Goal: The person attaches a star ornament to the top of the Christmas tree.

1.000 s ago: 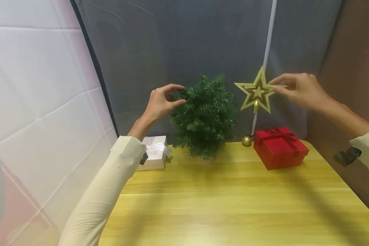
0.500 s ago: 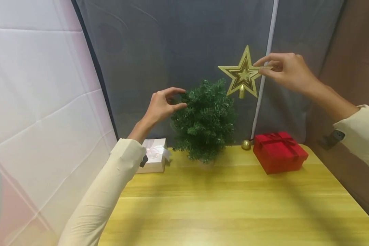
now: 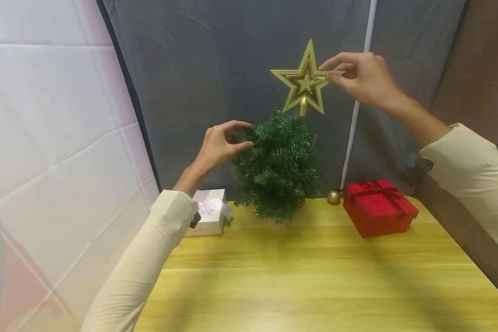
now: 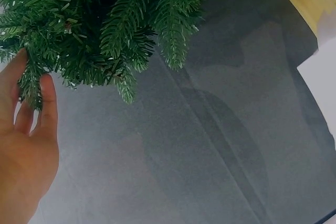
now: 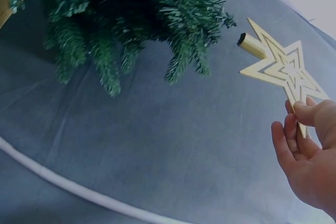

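A small green artificial Christmas tree (image 3: 278, 161) stands upright in a pale base near the back of the table. My left hand (image 3: 219, 145) is at its upper left, thumb and fingers curved round a branch tip; the left wrist view shows the sprig (image 4: 32, 85) between them. My right hand (image 3: 365, 78) pinches one point of a gold star tree topper (image 3: 305, 83). The star is upright, its short tube socket (image 3: 303, 106) pointing down, just above and slightly right of the treetop. In the right wrist view the socket's open end (image 5: 242, 39) is apart from the branches.
A white gift box (image 3: 209, 212) with a pale ribbon stands left of the tree, partly behind my left sleeve. At the right are a red gift box (image 3: 379, 207) with a bow and a gold ball ornament (image 3: 334, 197). Grey cloth (image 3: 216, 60) hangs behind the wooden table (image 3: 299, 276).
My right hand has carried the star up and to the left, from right of the tree to above its top. My left hand has stayed at the branch.
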`<state>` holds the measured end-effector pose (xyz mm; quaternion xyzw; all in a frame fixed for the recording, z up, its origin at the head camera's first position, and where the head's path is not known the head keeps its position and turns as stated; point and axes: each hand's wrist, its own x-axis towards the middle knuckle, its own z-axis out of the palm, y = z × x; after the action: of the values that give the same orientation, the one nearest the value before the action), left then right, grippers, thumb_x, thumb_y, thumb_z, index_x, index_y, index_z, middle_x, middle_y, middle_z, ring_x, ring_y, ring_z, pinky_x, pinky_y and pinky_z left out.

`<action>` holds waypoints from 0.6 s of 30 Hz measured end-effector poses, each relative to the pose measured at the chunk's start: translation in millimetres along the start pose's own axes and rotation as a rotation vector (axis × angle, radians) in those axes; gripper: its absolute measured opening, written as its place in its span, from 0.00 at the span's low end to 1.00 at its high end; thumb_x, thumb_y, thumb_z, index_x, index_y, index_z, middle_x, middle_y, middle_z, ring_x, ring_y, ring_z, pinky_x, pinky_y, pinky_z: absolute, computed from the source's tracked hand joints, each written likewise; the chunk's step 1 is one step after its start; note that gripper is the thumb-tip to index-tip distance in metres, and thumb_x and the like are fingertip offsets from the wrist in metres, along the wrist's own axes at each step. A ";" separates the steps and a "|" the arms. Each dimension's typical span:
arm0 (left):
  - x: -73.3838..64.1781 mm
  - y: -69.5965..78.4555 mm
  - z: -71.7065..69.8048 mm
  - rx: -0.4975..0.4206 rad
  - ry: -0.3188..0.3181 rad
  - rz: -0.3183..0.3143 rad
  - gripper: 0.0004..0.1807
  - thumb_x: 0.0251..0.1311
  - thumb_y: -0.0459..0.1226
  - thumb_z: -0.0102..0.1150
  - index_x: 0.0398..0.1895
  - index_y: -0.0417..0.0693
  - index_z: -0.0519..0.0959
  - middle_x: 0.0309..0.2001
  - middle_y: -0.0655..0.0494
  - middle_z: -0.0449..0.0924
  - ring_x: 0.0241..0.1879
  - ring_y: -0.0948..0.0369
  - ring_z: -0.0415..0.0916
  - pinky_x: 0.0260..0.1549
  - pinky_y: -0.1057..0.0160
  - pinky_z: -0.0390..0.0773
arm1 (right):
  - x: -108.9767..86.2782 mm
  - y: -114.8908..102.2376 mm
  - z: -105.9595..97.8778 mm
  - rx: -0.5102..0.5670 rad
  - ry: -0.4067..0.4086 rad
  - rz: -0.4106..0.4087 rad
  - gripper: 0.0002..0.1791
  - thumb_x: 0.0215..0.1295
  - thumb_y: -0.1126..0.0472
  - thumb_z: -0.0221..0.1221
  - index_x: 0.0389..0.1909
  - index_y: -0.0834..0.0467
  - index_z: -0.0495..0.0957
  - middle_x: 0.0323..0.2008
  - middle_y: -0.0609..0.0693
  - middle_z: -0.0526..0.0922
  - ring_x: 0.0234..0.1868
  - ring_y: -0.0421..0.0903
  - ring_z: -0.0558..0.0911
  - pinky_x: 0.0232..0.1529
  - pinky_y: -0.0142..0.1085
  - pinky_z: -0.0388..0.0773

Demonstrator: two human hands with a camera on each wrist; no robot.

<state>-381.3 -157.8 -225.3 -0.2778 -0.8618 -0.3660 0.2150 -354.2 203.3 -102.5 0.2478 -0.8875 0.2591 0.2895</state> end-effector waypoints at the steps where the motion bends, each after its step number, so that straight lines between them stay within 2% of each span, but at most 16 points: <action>1: -0.2 -0.1 0.1 -0.002 0.001 -0.001 0.25 0.61 0.46 0.76 0.62 0.59 0.84 0.63 0.54 0.81 0.54 0.49 0.83 0.51 0.50 0.83 | 2.7 -2.0 1.5 0.007 0.004 -0.001 0.17 0.76 0.51 0.61 0.61 0.48 0.85 0.52 0.55 0.89 0.38 0.27 0.83 0.35 0.31 0.71; 5: -0.2 1.1 0.8 -0.008 0.004 -0.003 0.25 0.61 0.45 0.76 0.62 0.58 0.84 0.63 0.54 0.81 0.54 0.50 0.83 0.51 0.50 0.83 | 12.7 -8.7 7.8 0.029 0.010 -0.017 0.16 0.77 0.53 0.61 0.61 0.47 0.85 0.52 0.55 0.89 0.35 0.27 0.82 0.33 0.31 0.69; 8: -0.2 2.6 1.6 -0.006 0.002 -0.004 0.26 0.60 0.45 0.76 0.62 0.57 0.84 0.64 0.54 0.81 0.54 0.50 0.83 0.52 0.50 0.83 | 18.7 -12.8 13.2 0.037 0.012 -0.027 0.16 0.77 0.54 0.60 0.61 0.47 0.85 0.52 0.54 0.89 0.28 0.33 0.80 0.28 0.31 0.66; 10: 0.0 3.6 1.9 -0.003 -0.001 -0.002 0.26 0.60 0.45 0.77 0.62 0.56 0.84 0.63 0.54 0.81 0.54 0.52 0.83 0.52 0.50 0.82 | 22.3 -15.3 17.0 0.036 0.013 -0.034 0.16 0.78 0.55 0.60 0.61 0.48 0.84 0.53 0.54 0.88 0.20 0.36 0.75 0.23 0.31 0.63; 12: 0.2 4.5 1.9 -0.001 0.001 0.004 0.26 0.60 0.45 0.77 0.62 0.56 0.84 0.63 0.55 0.82 0.53 0.54 0.83 0.52 0.51 0.83 | 26.2 -18.0 21.2 0.045 0.014 -0.031 0.16 0.78 0.56 0.60 0.61 0.48 0.85 0.54 0.54 0.88 0.19 0.35 0.73 0.21 0.29 0.62; 15: -0.2 5.4 1.1 -0.001 0.004 0.009 0.26 0.60 0.45 0.77 0.62 0.56 0.84 0.63 0.56 0.82 0.53 0.55 0.83 0.52 0.52 0.83 | 31.6 -22.0 27.4 0.048 0.020 -0.031 0.15 0.78 0.56 0.60 0.60 0.48 0.85 0.53 0.53 0.88 0.22 0.34 0.77 0.19 0.28 0.61; 18: -1.5 5.9 0.6 -0.006 0.005 0.007 0.26 0.60 0.45 0.77 0.62 0.57 0.84 0.63 0.55 0.82 0.54 0.53 0.83 0.53 0.51 0.83 | 36.1 -25.7 32.1 0.052 0.030 -0.027 0.14 0.77 0.57 0.60 0.59 0.48 0.86 0.53 0.52 0.88 0.33 0.34 0.83 0.21 0.28 0.63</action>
<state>-376.5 -154.4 -223.5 -0.2806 -0.8590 -0.3686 0.2179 -377.0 154.4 -93.6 0.2635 -0.8726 0.2816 0.2996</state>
